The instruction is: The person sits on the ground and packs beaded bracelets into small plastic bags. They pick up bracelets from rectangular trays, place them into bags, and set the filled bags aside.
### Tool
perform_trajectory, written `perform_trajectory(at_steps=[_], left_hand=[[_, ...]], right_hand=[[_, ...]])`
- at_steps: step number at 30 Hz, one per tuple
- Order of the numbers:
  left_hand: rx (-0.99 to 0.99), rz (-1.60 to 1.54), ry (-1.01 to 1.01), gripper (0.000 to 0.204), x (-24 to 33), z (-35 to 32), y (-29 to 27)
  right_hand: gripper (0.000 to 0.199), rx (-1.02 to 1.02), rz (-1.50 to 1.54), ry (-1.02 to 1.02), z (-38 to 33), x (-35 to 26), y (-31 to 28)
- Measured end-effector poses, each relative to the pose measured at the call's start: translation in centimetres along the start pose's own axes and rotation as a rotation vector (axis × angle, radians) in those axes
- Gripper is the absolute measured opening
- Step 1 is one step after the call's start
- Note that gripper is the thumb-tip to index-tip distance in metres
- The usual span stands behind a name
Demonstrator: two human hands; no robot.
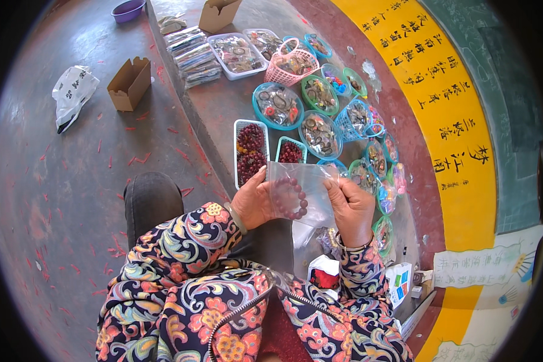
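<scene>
Grey floor [60, 199], flecked with red scraps, spread across the nine o'clock side, and out at two o'clock rose a yellow wall band [464, 145] with a green chalkboard [473, 36] beyond it! Right near the centre of the view, there it was: a clear bag [320, 205], with a dark red bead bracelet [302, 204] showing inside, its ring of beads lying toward the bag's nine o'clock side. Two hands had it! Left hand [253, 202] at nine o'clock, thumb and fingers pinching the near edge; right hand [351, 208] at three o'clock, thumb and bent fingertips nipping the opposite edge, and the film hung between them. Just beyond, at ten o'clock from the bag, sat a white basket [236, 151] loaded with dark red beads, and close to twelve a smaller teal-rimmed basket [279, 145] held more. Farther up, at twelve, stood a pink basket [283, 77] among tubs of small packets. Way out at ten, an open cardboard box [129, 87] stood beside a crumpled white plastic bag [75, 93]!
</scene>
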State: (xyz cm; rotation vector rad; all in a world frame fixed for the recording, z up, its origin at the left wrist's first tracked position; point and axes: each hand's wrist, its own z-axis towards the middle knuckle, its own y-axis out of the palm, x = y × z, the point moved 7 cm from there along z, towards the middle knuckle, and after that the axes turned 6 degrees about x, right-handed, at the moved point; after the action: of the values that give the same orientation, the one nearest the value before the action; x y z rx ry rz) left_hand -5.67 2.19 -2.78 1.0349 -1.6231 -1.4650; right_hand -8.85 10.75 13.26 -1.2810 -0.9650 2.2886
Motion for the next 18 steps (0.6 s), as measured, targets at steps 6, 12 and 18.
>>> perform_trajectory(at_steps=[6,12,18], left_hand=[[-0.084,-0.006,0.034,0.042,-0.1,0.6,-1.7],[0.025,0.199,0.162,0.028,0.7,0.5,-1.0],[0.302,0.225,0.273,0.020,3.0,1.9,-5.3]], right_hand=[[0.014,0.006,0.004,0.026,-0.4,-0.3,-0.5],[0.015,0.055,0.018,0.102,0.5,2.0,-1.6],[0.015,0.194,0.076,0.174,-0.4,6.2,-3.0]])
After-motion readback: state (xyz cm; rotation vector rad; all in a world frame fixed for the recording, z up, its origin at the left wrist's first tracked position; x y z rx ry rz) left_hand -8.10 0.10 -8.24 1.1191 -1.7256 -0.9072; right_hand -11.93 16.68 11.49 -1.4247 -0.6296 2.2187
